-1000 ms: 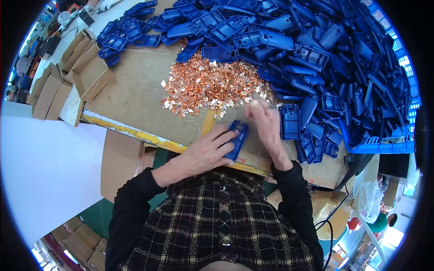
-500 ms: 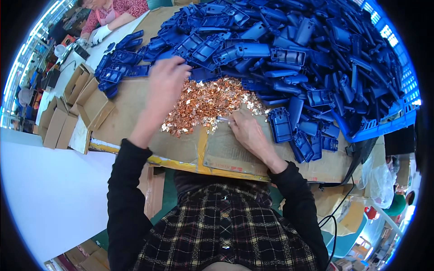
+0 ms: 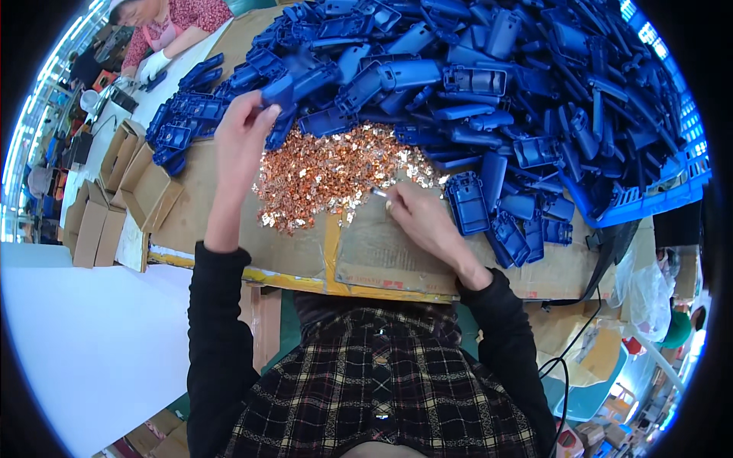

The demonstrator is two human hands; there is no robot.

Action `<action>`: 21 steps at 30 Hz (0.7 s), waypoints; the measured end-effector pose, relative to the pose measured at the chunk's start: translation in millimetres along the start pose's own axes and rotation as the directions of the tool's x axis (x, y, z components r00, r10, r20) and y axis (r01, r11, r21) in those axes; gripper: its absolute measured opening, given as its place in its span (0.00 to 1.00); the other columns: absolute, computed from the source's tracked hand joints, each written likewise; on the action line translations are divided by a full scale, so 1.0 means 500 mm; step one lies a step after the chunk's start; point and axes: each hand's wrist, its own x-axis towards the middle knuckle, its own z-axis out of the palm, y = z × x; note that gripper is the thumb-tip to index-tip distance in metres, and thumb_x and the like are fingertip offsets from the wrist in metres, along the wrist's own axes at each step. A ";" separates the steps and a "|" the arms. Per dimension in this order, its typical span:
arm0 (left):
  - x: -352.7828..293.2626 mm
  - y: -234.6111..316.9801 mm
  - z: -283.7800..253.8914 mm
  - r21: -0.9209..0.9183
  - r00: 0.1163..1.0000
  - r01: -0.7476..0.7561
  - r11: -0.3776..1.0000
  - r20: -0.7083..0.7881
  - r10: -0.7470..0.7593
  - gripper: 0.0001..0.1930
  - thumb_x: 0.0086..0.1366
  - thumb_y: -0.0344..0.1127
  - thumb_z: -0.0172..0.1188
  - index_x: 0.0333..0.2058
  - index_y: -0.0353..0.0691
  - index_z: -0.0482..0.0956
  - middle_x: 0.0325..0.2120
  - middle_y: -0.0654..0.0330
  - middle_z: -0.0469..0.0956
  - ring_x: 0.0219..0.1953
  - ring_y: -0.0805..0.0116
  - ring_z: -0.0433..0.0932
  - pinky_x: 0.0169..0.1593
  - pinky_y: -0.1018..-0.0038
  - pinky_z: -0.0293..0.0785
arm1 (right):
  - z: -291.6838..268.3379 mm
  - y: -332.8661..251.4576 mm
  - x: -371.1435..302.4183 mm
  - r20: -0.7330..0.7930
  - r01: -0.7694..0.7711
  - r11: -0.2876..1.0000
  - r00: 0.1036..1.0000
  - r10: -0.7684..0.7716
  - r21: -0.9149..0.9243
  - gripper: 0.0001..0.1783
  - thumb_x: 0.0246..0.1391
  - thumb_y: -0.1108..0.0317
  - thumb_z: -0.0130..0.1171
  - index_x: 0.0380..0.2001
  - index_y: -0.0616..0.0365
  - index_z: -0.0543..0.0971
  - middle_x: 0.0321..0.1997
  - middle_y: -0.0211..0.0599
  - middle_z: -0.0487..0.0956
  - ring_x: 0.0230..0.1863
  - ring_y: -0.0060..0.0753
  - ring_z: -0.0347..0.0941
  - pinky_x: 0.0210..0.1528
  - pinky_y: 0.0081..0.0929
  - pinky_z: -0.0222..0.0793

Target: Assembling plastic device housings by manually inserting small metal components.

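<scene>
My left hand [image 3: 243, 137] is raised at the left end of the pile, thumb and fingers pinching a blue plastic housing [image 3: 278, 91]. Below and to the right of it lies a heap of small copper-coloured metal pieces [image 3: 324, 177], with some silvery ones at its edges. At the heap's right front edge my right hand [image 3: 421, 217] is closed on a slim tool with a pale tip [image 3: 379, 192]. Its fingers cover most of that tool, so its kind does not show. The tip points left, toward the metal pieces.
A large pile of blue housings [image 3: 473, 80] covers the back and right, partly inside a blue basket [image 3: 664, 200]. Cardboard [image 3: 397, 256] covers the table, its front edge yellow-taped. Open cartons [image 3: 149, 191] stand at left. Another person's gloved hand [image 3: 155, 67] works at far left.
My left hand has moved left and back from the housings, bringing a blue housing with it. My right hand stays near the heap's edge with the slim tool. The view has shifted slightly.
</scene>
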 end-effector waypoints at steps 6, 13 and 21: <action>-0.236 0.075 0.030 -0.031 0.775 -0.517 0.855 0.408 0.483 0.16 0.50 0.21 0.61 0.40 0.36 0.78 0.40 0.54 0.77 0.44 0.53 0.76 0.48 0.67 0.73 | -0.033 -0.002 0.011 -0.004 -0.085 0.981 0.996 0.087 0.174 0.07 0.58 0.70 0.57 0.35 0.62 0.75 0.28 0.33 0.70 0.30 0.20 0.65 0.33 0.24 0.64; -0.362 0.052 0.100 0.035 0.739 -0.487 0.872 0.549 0.391 0.18 0.49 0.26 0.63 0.41 0.33 0.74 0.49 0.49 0.71 0.52 0.50 0.72 0.56 0.60 0.71 | -0.020 -0.020 -0.006 0.119 0.149 0.984 0.980 -0.160 0.096 0.05 0.53 0.74 0.59 0.32 0.63 0.74 0.35 0.36 0.71 0.33 0.33 0.69 0.36 0.26 0.66; -0.376 0.070 0.103 0.064 0.777 -0.462 0.885 0.511 0.369 0.20 0.54 0.37 0.66 0.43 0.36 0.73 0.48 0.48 0.71 0.53 0.47 0.70 0.57 0.59 0.69 | 0.002 -0.033 -0.020 0.113 0.313 0.938 0.948 -0.298 -0.151 0.05 0.52 0.74 0.59 0.30 0.64 0.74 0.41 0.43 0.73 0.43 0.47 0.71 0.43 0.36 0.69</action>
